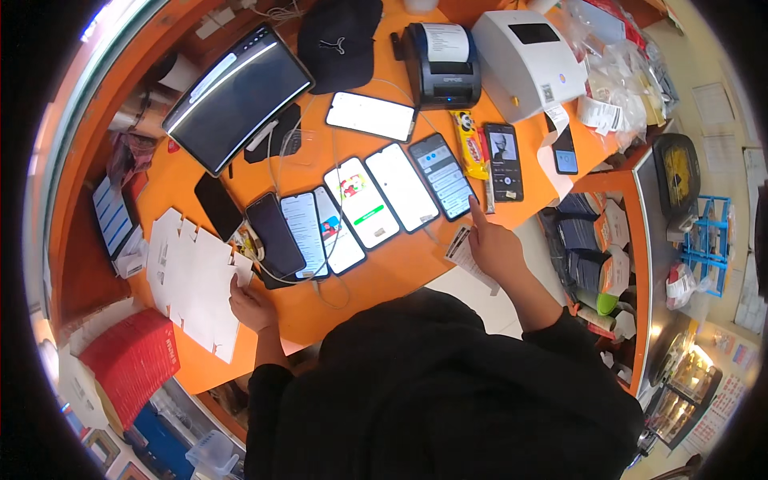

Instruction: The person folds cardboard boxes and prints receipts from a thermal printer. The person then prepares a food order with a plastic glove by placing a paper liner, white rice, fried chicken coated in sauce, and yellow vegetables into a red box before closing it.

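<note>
My right hand (499,252) stretches its index finger onto the lower edge of a lit smartphone (443,177). Its other fingers are curled over a printed paper slip (465,255), which reaches past the table's front edge. My left hand (255,307) is at the corner of a flattened white cardboard piece (195,279); whether the fingers pinch it is hidden. Between my hands lies a row of phones: a white-screened one (403,189), one with a green button (362,204), a partly covered one (342,237), one showing a list (305,231) and a dark one (275,231).
Behind the row are a tablet (240,99), a black cap (337,48), a sideways phone (371,115), a receipt printer (443,66) and a white label printer (528,66). Charging cables (341,180) cross the phones. Red folded boxes (135,363) stand at the lower left.
</note>
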Demonstrator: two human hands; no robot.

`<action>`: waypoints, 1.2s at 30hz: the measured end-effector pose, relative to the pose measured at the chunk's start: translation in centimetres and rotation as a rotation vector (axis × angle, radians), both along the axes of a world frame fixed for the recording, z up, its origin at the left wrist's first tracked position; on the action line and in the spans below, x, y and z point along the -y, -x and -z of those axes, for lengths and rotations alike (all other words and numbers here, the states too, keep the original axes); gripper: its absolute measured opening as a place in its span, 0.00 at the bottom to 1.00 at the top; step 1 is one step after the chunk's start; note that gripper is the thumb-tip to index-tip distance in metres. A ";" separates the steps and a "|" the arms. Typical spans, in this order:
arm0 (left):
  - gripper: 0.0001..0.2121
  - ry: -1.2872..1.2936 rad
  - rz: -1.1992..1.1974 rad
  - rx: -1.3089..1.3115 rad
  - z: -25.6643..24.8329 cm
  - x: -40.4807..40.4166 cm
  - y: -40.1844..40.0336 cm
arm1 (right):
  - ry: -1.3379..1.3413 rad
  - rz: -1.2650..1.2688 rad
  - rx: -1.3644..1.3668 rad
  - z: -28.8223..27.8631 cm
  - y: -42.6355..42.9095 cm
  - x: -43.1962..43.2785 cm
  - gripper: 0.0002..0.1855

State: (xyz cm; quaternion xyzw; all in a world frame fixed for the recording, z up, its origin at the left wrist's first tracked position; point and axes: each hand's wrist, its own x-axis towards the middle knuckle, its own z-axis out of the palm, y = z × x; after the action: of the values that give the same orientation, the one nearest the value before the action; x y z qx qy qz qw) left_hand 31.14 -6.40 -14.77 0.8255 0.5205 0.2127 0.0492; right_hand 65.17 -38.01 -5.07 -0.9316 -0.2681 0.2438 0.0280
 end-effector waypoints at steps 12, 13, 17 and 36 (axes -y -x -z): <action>0.16 0.002 -0.024 -0.019 0.9 -0.2 0.6 | -0.027 0.063 -0.044 -0.6 0.5 1.3 0.35; 0.16 -0.003 -0.025 -0.013 1.0 -0.2 0.7 | -0.071 0.046 -0.036 -0.4 0.4 1.4 0.35; 0.16 0.003 -0.029 -0.001 1.1 -0.1 0.9 | -0.170 -0.004 -0.003 0.9 0.4 1.3 0.34; 0.16 -0.034 0.011 -0.008 0.7 0.1 0.7 | 0.042 0.095 0.017 -0.9 -0.5 0.0 0.32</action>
State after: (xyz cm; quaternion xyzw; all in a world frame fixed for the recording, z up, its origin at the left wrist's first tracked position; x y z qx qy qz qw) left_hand 30.49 -6.46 -15.48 0.8297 0.5127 0.2181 0.0344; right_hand 65.68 -37.99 -4.21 -0.9457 -0.2185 0.2399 0.0178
